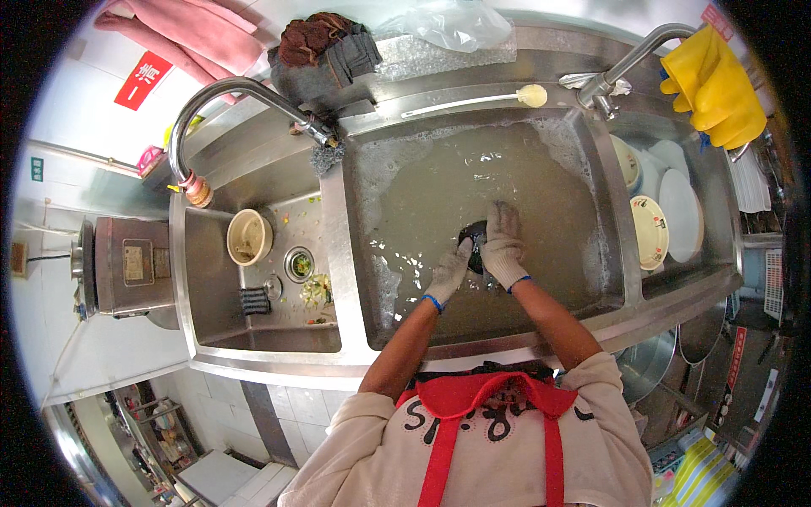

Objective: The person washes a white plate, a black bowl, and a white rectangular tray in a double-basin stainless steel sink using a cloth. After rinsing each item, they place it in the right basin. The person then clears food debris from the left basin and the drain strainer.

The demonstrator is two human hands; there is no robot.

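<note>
Both hands wear pale knit work gloves with blue cuffs and are at the murky, sudsy water of the middle sink basin (405,190). A dark round dish (474,246), partly under water, lies between them. My left hand (453,269) grips its near left edge with the thumb along the rim. My right hand (505,244) lies over its right side with the fingers extended and partly under water. Whatever else is below the surface is hidden by the cloudy water.
The left basin holds a cream bowl (249,237), a striped cloth (255,301) and food scraps round the drain (299,264). Plates (681,215) are stacked in the right basin. Faucets (241,85) arch over the back edge; a white-handled brush (531,96) and yellow rubber gloves (713,89) are there too.
</note>
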